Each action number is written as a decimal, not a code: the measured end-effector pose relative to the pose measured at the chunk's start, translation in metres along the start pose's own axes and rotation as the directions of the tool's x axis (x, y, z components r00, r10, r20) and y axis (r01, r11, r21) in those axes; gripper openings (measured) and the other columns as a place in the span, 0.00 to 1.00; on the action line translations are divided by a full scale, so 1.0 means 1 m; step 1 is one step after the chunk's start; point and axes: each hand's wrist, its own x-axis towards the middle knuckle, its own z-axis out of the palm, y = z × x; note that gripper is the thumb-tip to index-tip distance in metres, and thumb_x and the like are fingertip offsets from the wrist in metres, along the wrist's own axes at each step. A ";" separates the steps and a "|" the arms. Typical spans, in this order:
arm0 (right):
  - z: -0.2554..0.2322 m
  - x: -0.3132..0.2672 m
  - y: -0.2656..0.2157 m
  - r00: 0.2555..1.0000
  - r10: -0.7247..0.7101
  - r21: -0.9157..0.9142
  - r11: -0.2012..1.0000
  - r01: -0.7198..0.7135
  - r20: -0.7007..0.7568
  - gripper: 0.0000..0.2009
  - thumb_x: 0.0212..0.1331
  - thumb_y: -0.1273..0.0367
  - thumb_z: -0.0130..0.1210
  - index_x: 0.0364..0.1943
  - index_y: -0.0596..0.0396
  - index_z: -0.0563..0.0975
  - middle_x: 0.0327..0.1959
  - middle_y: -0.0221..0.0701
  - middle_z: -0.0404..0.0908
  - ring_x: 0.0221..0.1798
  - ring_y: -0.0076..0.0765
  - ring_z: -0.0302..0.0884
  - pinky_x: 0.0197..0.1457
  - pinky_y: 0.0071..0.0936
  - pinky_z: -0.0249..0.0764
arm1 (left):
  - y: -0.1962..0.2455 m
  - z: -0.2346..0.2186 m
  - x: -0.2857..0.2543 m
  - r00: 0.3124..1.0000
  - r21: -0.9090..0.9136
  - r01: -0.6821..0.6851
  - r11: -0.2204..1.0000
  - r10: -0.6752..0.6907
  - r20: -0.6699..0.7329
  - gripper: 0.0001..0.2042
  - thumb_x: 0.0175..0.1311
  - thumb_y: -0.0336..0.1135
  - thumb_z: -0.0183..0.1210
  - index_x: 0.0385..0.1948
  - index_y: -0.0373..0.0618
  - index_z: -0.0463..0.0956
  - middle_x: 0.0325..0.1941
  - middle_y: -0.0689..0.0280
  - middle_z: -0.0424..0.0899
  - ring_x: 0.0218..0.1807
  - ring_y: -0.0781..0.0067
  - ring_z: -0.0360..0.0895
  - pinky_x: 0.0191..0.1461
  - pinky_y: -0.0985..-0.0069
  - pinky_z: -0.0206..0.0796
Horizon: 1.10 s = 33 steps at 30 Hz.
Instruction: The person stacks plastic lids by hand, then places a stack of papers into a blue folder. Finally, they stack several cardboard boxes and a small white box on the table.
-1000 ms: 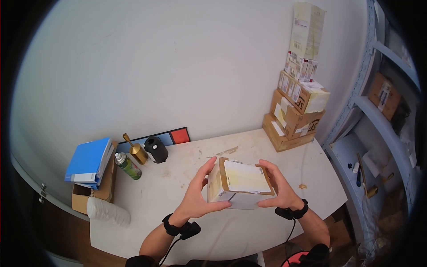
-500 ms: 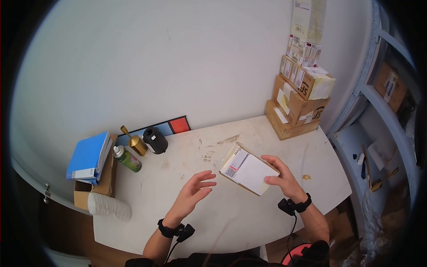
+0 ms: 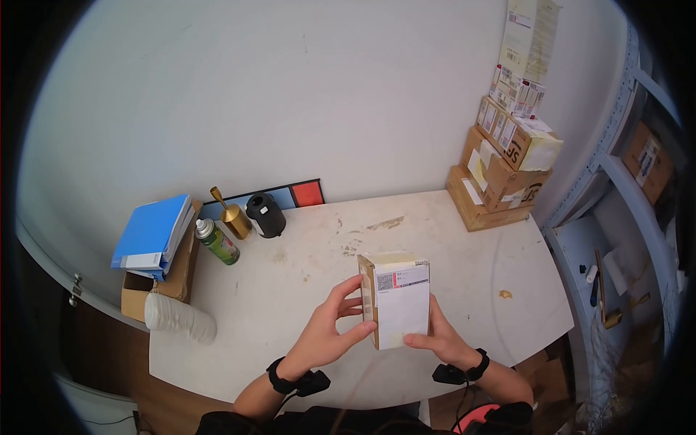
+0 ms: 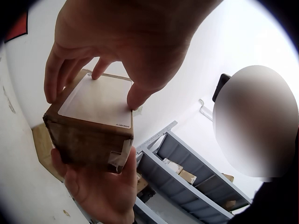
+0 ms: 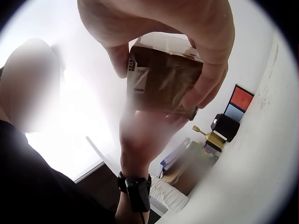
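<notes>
A small cardboard box (image 3: 403, 304) with a white label is held upright above the table, its labelled face toward the head camera. My right hand (image 3: 447, 339) grips its lower right side, thumb on the label face. At the box's left side is my left hand (image 3: 330, 330), thumb at the near left edge and fingers along the side. In the left wrist view the left fingertips touch a white-labelled face of the box (image 4: 96, 100). The right wrist view has the right hand (image 5: 187, 28) curled round the brown box (image 5: 163, 81).
Stacked parcels (image 3: 507, 174) stand at the table's back right. On the left are a blue folder (image 3: 152, 232) on an open carton, a white roll (image 3: 180, 317), a green spray can (image 3: 217, 243), a brass object (image 3: 235, 221) and a black container (image 3: 266, 216). Shelving (image 3: 638, 196) stands at right.
The box has been turned from tilted to upright, its printed label now at the top. My left hand, apart from it half a second ago, has come back against its side. The head view has shifted slightly.
</notes>
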 end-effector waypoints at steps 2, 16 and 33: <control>-0.002 0.002 -0.002 1.000 -0.008 -0.019 1.000 0.008 0.029 0.50 0.61 0.71 0.70 0.80 0.54 0.45 0.78 0.39 0.54 0.82 0.42 0.52 0.82 0.44 0.54 | -0.001 0.001 -0.002 1.000 0.020 -0.020 1.000 0.021 -0.010 0.39 0.67 0.31 0.67 0.77 0.38 0.54 0.77 0.49 0.66 0.72 0.52 0.74 0.73 0.59 0.70; -0.152 0.030 -0.167 0.300 -0.895 -0.860 0.417 0.293 -0.331 0.35 0.61 0.62 0.69 0.69 0.61 0.66 0.66 0.40 0.70 0.69 0.39 0.70 0.74 0.35 0.65 | -0.035 -0.048 -0.055 0.968 -0.022 0.138 0.990 -0.140 -0.209 0.27 0.69 0.24 0.61 0.70 0.37 0.66 0.69 0.53 0.77 0.67 0.59 0.78 0.70 0.64 0.71; -0.282 0.096 -0.295 0.230 -0.892 -0.874 0.280 -0.397 -0.390 0.49 0.51 0.43 0.70 0.70 0.68 0.68 0.64 0.54 0.75 0.67 0.55 0.75 0.69 0.44 0.71 | -0.070 -0.087 -0.119 0.824 -0.209 0.249 0.946 -0.320 -0.468 0.16 0.69 0.21 0.57 0.59 0.34 0.75 0.60 0.55 0.84 0.60 0.63 0.82 0.64 0.69 0.73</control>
